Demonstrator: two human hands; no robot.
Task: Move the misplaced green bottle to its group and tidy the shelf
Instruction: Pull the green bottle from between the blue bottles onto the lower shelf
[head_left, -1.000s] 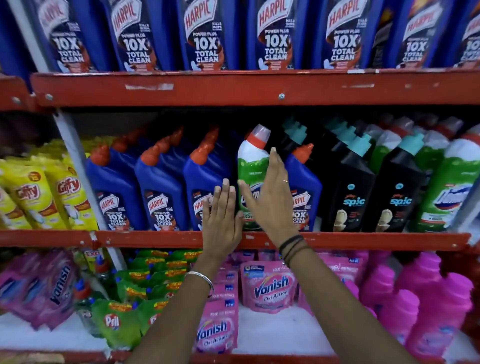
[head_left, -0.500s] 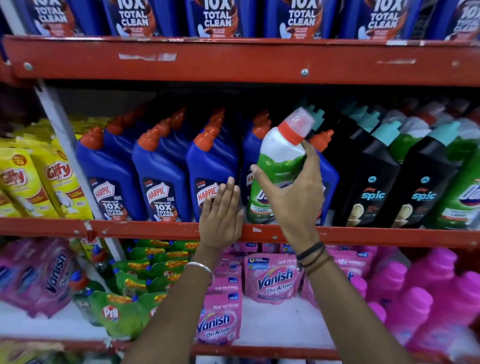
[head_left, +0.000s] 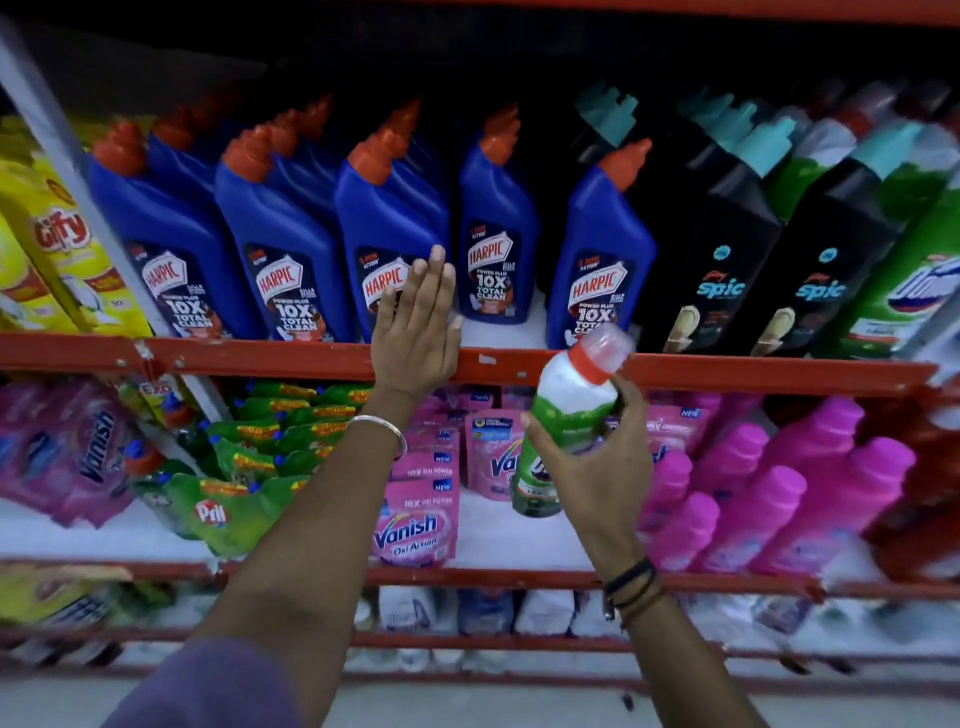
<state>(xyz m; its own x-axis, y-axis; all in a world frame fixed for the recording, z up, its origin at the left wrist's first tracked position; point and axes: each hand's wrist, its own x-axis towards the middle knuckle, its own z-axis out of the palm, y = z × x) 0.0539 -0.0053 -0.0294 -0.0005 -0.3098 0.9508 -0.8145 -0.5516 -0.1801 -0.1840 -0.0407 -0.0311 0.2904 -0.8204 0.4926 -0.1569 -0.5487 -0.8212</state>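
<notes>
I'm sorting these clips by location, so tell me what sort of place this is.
Most likely a shop's cleaning-products aisle. Red metal shelves carry rows of identical blue Harpic bottles, black Spic bottles and pink Vanish pouches, all facing out as stock. The right hand holds a green bottle.

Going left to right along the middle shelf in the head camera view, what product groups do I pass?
Yellow Giffy packs → blue Harpic bottles → black Spic bottles → green bottles at the far right. The left hand rests at the shelf edge; the right hand holds the misplaced green bottle below.
</notes>
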